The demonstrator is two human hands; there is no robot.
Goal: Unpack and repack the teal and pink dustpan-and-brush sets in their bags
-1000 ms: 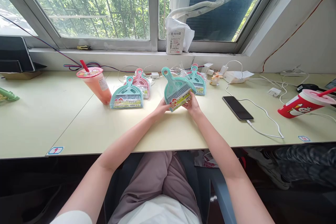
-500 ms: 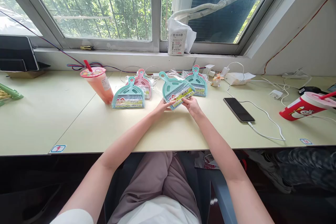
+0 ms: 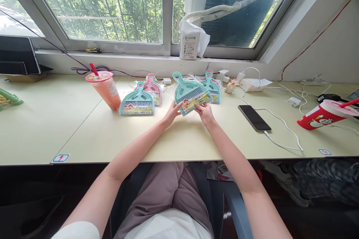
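Left hand and right hand, both half-curled, grip a film-wrapped, fan-shaped turquoise plastic dustpan set low, perhaps for steadiness.

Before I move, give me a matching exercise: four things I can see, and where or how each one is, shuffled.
1. Tilted turquoise dustpan set
2. Black phone
3. Red cup
4. White box

A. On the windowsill
B. To the phone's right in the view
C. Held by the left hand and right hand
D. Lying flat, with a white cable at one end

Right pairs: 1-C, 2-D, 3-B, 4-A
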